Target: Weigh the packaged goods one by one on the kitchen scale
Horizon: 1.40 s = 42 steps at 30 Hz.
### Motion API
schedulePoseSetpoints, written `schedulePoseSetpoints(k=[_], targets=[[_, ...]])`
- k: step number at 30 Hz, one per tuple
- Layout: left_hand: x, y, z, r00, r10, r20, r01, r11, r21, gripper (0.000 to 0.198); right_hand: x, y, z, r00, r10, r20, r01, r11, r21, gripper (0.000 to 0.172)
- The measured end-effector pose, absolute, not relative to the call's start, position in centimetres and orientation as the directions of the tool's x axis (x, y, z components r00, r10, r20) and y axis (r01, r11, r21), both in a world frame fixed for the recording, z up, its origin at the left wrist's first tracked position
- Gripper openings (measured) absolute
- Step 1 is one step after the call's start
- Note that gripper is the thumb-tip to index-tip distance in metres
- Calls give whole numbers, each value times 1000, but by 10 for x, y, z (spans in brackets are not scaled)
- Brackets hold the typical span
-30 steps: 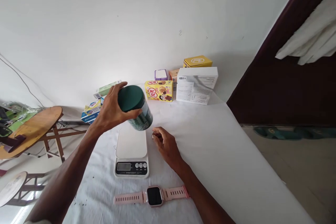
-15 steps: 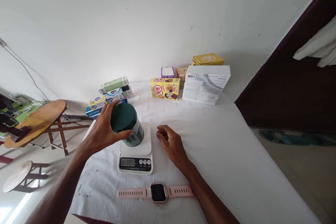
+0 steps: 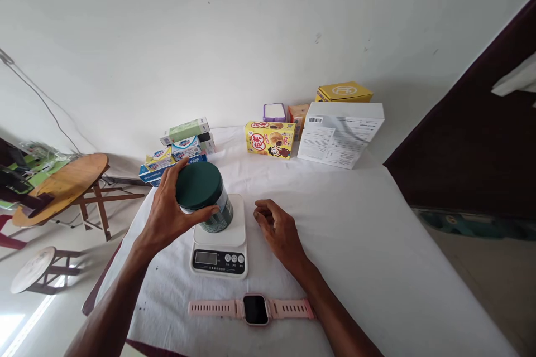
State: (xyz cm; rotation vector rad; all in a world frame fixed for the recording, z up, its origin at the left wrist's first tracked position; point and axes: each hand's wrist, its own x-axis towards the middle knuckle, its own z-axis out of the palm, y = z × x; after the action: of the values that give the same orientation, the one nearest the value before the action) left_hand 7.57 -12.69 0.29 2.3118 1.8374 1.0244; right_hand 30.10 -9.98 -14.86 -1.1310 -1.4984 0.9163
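Note:
My left hand (image 3: 171,212) is wrapped round a dark green canister (image 3: 200,185), its thumb on the near side and its fingers at the far left. The canister is on the plate of a white digital kitchen scale (image 3: 234,240); whether its whole base rests there is hidden. The scale's small display looks blank. Just right of the scale, my right hand (image 3: 278,231) rests over the cloth with loosely curled fingers and nothing visible in them. A pink smartwatch (image 3: 255,309) lies strap outstretched in front of the scale, its right end meeting my right forearm.
Small boxes (image 3: 184,148) are stacked at the table's back left. Toward the wall stand a yellow snack box (image 3: 270,139), a purple-and-white pack (image 3: 274,112), a white box (image 3: 339,136) and a yellow carton (image 3: 345,91). A round wooden table (image 3: 79,184) and stool (image 3: 33,270) stand left.
The view has shifted slightly, so everything sits a little differently in the picture. My left hand keeps its hold on the canister at the scale, and my right hand stays beside it.

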Motion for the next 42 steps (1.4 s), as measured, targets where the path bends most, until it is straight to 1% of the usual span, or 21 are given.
schedulePoseSetpoints(k=[2, 4, 6, 7, 9, 11, 13, 14, 17, 20, 25, 27, 29, 30, 31, 33, 35, 37, 40, 42], targets=[[75, -127, 2, 48, 858, 511, 852, -302, 428, 94, 301, -100, -148, -57, 964, 259, 209, 265, -941, 21], [65, -129, 4, -27, 853, 521, 824, -277, 495, 95, 301, -100, -148, -59, 968, 243, 220, 250, -943, 22], [48, -132, 9, -130, 841, 526, 808, -217, 547, 93, 301, -100, -148, -63, 971, 230, 232, 239, -943, 24], [39, -133, 12, -179, 826, 535, 814, -181, 552, 91, 301, -100, -149, -65, 972, 225, 238, 234, -943, 25], [18, -133, 17, -241, 779, 580, 853, -115, 509, 92, 301, -100, -150, -68, 974, 214, 249, 225, -942, 26], [0, -131, 18, -252, 735, 630, 902, -57, 428, 96, 301, -100, -152, -72, 977, 199, 257, 211, -943, 28], [-15, -126, 14, -258, 717, 647, 928, -2, 372, 96, 302, -101, -152, -75, 980, 184, 258, 197, -946, 30], [-22, -122, 10, -271, 720, 639, 931, 27, 364, 95, 302, -101, -152, -77, 981, 176, 257, 191, -948, 32], [-38, -110, -5, -325, 735, 595, 917, 91, 388, 91, 302, -101, -151, -81, 985, 150, 252, 166, -953, 36], [-48, -98, -21, -355, 736, 577, 905, 116, 409, 89, 302, -101, -149, -83, 988, 133, 249, 149, -957, 37], [-52, -86, -34, -386, 718, 578, 893, 134, 430, 82, 302, -100, -150, -86, 986, 141, 250, 159, -955, 36], [-52, -86, -34, -394, 731, 557, 888, 146, 436, 83, 302, -100, -151, -79, 985, 155, 250, 170, -953, 35], [-51, -89, -29, -379, 764, 522, 894, 157, 420, 88, 302, -100, -151, -73, 981, 178, 249, 191, -949, 33], [-49, -90, -25, -359, 775, 520, 907, 156, 392, 91, 302, -100, -150, -73, 979, 191, 246, 203, -948, 31], [-45, -92, -21, -329, 777, 537, 924, 148, 352, 95, 302, -101, -149, -73, 977, 202, 241, 214, -947, 30], [-31, -93, -10, -238, 748, 619, 962, 92, 258, 100, 303, -101, -147, -74, 973, 219, 229, 230, -946, 27], [-7, -89, 1, -129, 694, 709, 980, -18, 196, 95, 303, -101, -146, -71, 970, 232, 219, 242, -945, 24], [27, -77, 10, -34, 667, 744, 969, -160, 188, 84, 302, -100, -147, -59, 967, 247, 216, 254, -943, 22], [87, -47, 14, 114, 713, 692, 915, -347, 207, 74, 301, -99, -150, -50, 962, 269, 216, 274, -937, 20], [125, -19, 10, 224, 760, 610, 873, -435, 221, 76, 301, -99, -152, -51, 959, 279, 210, 283, -936, 19]])
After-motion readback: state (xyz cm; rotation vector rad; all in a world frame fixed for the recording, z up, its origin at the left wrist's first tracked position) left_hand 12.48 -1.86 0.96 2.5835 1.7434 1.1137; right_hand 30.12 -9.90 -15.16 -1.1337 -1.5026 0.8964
